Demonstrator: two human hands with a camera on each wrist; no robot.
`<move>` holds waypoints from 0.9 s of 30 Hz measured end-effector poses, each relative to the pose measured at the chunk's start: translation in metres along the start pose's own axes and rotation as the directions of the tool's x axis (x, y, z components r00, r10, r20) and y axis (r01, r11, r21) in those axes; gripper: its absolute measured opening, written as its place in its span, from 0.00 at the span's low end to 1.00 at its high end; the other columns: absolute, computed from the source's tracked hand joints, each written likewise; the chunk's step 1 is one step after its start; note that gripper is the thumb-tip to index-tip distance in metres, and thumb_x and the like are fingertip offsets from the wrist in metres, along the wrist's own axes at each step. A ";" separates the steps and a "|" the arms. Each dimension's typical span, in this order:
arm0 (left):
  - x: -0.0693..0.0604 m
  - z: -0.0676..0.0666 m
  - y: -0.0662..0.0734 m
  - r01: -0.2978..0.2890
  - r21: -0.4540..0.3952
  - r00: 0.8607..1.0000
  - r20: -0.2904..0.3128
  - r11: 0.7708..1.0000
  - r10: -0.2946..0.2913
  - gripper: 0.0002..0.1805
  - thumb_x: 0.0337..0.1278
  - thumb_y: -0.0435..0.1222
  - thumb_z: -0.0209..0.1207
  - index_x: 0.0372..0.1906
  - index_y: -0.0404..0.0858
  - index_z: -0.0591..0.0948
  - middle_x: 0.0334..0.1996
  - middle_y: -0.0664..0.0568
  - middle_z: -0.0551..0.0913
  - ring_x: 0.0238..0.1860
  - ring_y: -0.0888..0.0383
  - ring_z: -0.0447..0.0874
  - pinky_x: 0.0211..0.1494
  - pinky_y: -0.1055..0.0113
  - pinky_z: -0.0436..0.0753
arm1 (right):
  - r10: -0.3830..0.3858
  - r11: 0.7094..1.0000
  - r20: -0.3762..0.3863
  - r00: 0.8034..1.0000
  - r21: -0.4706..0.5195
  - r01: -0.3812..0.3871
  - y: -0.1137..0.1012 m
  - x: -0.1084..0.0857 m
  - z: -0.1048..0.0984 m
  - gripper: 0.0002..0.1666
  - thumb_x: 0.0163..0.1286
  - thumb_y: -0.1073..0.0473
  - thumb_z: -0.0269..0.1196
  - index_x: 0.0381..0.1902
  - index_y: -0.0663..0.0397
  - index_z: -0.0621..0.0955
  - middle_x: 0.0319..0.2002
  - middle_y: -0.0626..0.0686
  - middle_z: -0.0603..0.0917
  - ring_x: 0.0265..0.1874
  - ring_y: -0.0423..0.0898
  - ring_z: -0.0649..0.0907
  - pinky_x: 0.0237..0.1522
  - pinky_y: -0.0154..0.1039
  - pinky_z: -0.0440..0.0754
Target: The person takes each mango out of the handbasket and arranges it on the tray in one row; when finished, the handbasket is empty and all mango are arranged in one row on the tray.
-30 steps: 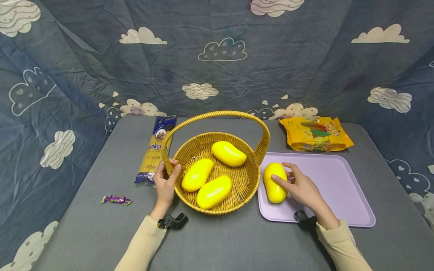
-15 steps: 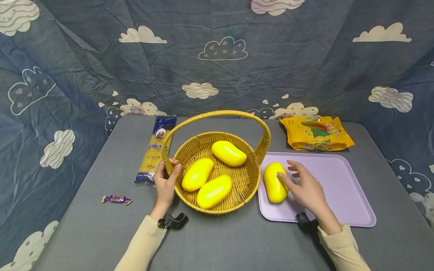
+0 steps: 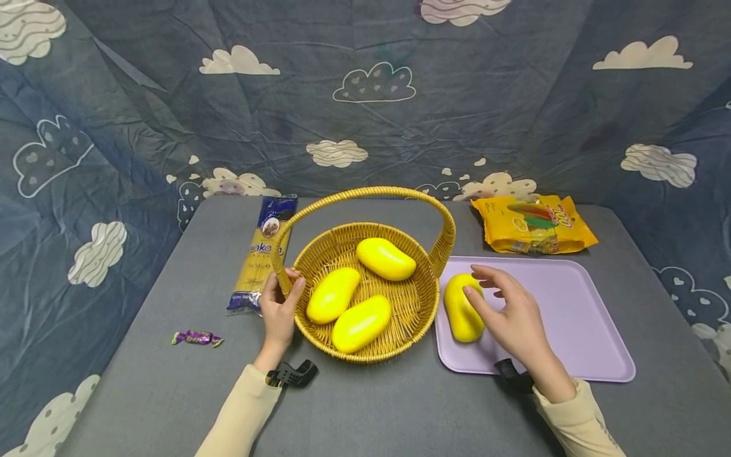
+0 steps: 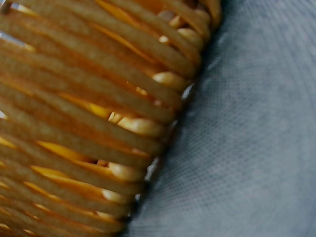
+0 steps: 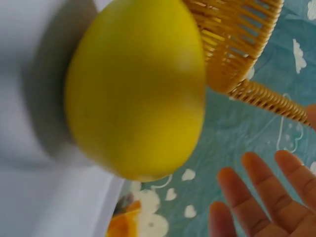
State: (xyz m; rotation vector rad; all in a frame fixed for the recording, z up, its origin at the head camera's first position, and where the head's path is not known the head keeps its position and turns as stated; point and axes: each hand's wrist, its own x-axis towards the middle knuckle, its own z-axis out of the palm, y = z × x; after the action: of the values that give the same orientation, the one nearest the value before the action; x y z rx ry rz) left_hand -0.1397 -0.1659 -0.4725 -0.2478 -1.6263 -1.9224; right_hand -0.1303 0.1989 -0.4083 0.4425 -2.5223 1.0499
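A wicker basket [image 3: 365, 357] with a tall arched handle stands mid-table, holding three yellow mangoes [image 3: 385, 259]. My left hand [image 3: 278, 317] grips its left side where the handle meets the rim; the left wrist view shows only the woven wall [image 4: 89, 98] close up. Another mango [image 3: 461, 311] lies on the left part of a lilac tray [image 3: 571, 317]. Just right of and above it hovers my right hand [image 3: 511, 314], fingers apart and holding nothing. In the right wrist view the mango [image 5: 138, 94] rests on the tray, apart from the fingers [image 5: 256, 192].
Behind my left hand lies a blue and yellow pasta packet [image 3: 255, 263]. A purple wrapped candy [image 3: 197, 337] is at the left of the grey table [image 3: 365, 419]. Beyond the tray sits a yellow packet [image 3: 533, 225]. Cloud-patterned cloth [image 3: 365, 127] hangs behind.
My right hand has lifted its fingers off the mango on the tray and drawn slightly right and up. That mango has stayed in place. My left hand and the basket have not moved.
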 end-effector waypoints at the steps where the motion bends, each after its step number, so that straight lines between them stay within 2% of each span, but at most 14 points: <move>1: 0.000 0.000 0.000 0.002 -0.002 1.000 -0.001 1.000 -0.002 0.09 0.56 0.18 0.55 0.40 0.18 0.69 0.39 0.33 0.75 0.44 0.51 0.74 0.48 0.68 0.73 | -0.028 1.000 -0.008 1.000 0.004 0.028 -0.002 0.000 0.000 0.23 0.61 0.61 0.67 0.54 0.57 0.78 0.49 0.53 0.81 0.42 0.51 0.80 0.39 0.45 0.73; 6: -0.001 0.002 0.001 0.003 -0.007 1.000 -0.004 1.000 -0.003 0.09 0.57 0.20 0.56 0.40 0.18 0.70 0.39 0.31 0.74 0.44 0.47 0.74 0.48 0.67 0.74 | -0.140 0.990 -0.030 0.990 0.020 0.141 -0.015 0.002 0.001 0.21 0.57 0.65 0.69 0.51 0.56 0.80 0.45 0.50 0.83 0.41 0.48 0.80 0.39 0.35 0.73; 12: 0.000 0.001 0.001 0.001 -0.003 1.000 -0.005 1.000 -0.001 0.10 0.57 0.20 0.56 0.41 0.18 0.70 0.39 0.43 0.78 0.43 0.53 0.75 0.48 0.68 0.73 | -0.228 0.971 -0.033 0.973 0.067 0.230 -0.029 0.010 0.008 0.21 0.56 0.67 0.68 0.49 0.56 0.81 0.42 0.48 0.83 0.38 0.46 0.81 0.35 0.41 0.77; 18: -0.001 -0.001 0.001 0.005 0.002 1.000 -0.005 1.000 -0.005 0.10 0.56 0.18 0.55 0.41 0.17 0.69 0.39 0.35 0.76 0.44 0.51 0.75 0.48 0.69 0.73 | -0.303 0.950 -0.020 0.953 0.076 0.304 -0.048 0.021 0.020 0.21 0.57 0.66 0.68 0.50 0.56 0.81 0.42 0.48 0.84 0.36 0.44 0.81 0.31 0.41 0.78; 21: -0.001 0.000 0.001 0.016 0.002 1.000 -0.006 1.000 -0.016 0.10 0.56 0.18 0.56 0.41 0.17 0.69 0.39 0.37 0.76 0.44 0.51 0.75 0.49 0.68 0.73 | -0.324 0.944 0.003 0.946 0.067 0.324 -0.055 0.026 0.026 0.20 0.58 0.63 0.68 0.50 0.55 0.81 0.42 0.47 0.84 0.35 0.44 0.80 0.30 0.39 0.77; 25: -0.001 0.000 0.001 0.022 -0.001 1.000 -0.010 1.000 -0.022 0.10 0.56 0.18 0.56 0.41 0.18 0.69 0.39 0.44 0.78 0.44 0.52 0.75 0.49 0.68 0.73 | -0.342 0.940 0.070 0.937 0.026 0.341 -0.063 0.034 0.033 0.19 0.61 0.56 0.67 0.50 0.52 0.81 0.44 0.47 0.83 0.40 0.43 0.81 0.37 0.41 0.78; 27: -0.001 0.001 0.001 0.019 -0.005 1.000 -0.006 1.000 -0.019 0.10 0.56 0.18 0.55 0.41 0.18 0.69 0.39 0.43 0.77 0.44 0.53 0.75 0.49 0.68 0.73 | -0.342 0.939 0.106 0.934 0.006 0.343 -0.065 0.038 0.035 0.19 0.62 0.53 0.66 0.50 0.52 0.81 0.45 0.47 0.83 0.43 0.44 0.81 0.41 0.43 0.79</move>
State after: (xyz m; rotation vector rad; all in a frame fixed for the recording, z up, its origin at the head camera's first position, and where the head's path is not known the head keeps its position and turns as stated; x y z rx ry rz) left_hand -0.1386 -0.1647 -0.4723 -0.2292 -1.6263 -1.9397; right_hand -0.1442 0.1241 -0.3742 0.9187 -2.4167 0.8945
